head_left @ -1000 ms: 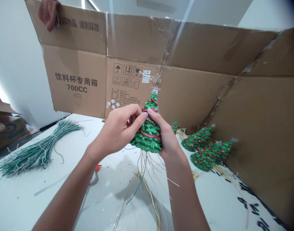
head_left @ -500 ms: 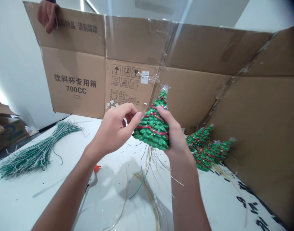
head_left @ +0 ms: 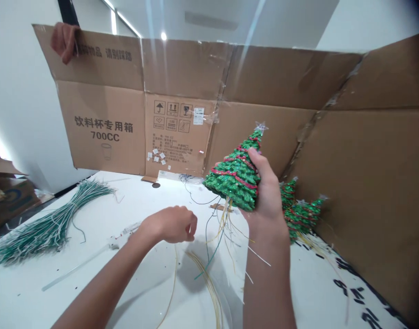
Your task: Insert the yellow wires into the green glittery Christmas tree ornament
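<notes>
My right hand grips a small green Christmas tree ornament by its right side, thumb across the front. Red garland crosses the glittery tree, and a clear star tops it. From its base hang several thin wires, yellow, white and green. My left hand is below and left of the tree, apart from it, with its fingers curled in. Whatever it may hold is hidden. Yellow wires lie on the table beneath the hands.
A bundle of green and white wires lies on the left, near a glue stick. More tree ornaments stand at the right. A cardboard wall borders the white table; a brown cloth-like thing hangs over its top.
My left hand has left the tree's lower left edge and dropped toward the table. The tree, still in my right hand, has shifted right in view and tilts more.
</notes>
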Tool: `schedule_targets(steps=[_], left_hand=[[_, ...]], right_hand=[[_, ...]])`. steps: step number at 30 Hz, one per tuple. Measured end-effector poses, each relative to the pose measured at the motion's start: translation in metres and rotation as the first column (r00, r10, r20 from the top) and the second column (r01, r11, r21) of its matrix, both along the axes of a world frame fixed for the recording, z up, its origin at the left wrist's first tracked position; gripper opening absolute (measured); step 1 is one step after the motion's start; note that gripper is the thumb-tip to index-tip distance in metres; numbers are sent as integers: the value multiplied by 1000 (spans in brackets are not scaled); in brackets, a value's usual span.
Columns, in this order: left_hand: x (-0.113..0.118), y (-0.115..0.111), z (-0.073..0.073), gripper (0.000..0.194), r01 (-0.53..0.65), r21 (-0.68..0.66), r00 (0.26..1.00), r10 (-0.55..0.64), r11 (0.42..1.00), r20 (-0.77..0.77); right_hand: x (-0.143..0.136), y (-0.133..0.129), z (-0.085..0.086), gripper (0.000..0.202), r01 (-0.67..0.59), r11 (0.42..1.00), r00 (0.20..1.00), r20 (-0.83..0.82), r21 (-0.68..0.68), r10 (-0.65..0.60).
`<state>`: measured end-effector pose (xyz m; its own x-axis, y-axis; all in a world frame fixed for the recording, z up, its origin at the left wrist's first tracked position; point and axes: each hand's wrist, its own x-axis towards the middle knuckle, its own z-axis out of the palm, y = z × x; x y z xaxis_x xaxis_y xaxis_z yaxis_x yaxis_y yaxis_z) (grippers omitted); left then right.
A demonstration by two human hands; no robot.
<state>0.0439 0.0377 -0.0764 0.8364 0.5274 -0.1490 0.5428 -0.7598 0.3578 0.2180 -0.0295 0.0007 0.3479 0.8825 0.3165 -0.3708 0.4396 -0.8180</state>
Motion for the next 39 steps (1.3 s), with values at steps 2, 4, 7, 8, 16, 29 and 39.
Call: schedule_targets(steps=[2, 4, 7, 8, 16, 29, 39], left_hand=[[4, 10, -24, 18, -3, -30, 992, -1, 1000, -125], [4, 20, -46, 24, 1, -49, 977, -11, 999, -213], [-4, 28, -70, 20, 3, -49, 962, -17, 999, -271], [-7, 30, -76, 19, 3, -43, 960, -15, 999, -279], [-24, 30, -93, 1, 56, -43, 984, -63, 997, -165], [-35, -4, 68, 13, -21, 87, 856, -27, 996, 516], [22, 9, 63, 12, -136, -91, 249, 123, 987, 961]], right_hand=[[2, -2, 1, 28, -23, 1000, 1000, 21, -3, 23], [4, -3, 1, 29, -31, 1000, 999, 14, 1, 31], [4, -5, 3, 27, -78, 997, 997, -23, -12, 77], [4, -6, 4, 27, -93, 996, 995, -38, -10, 93], [8, -8, 2, 33, -97, 994, 995, -2, 56, 97], [13, -8, 4, 35, -218, 969, 976, -25, -114, 216], [26, -15, -3, 43, -348, 932, 931, 81, -102, 356]])
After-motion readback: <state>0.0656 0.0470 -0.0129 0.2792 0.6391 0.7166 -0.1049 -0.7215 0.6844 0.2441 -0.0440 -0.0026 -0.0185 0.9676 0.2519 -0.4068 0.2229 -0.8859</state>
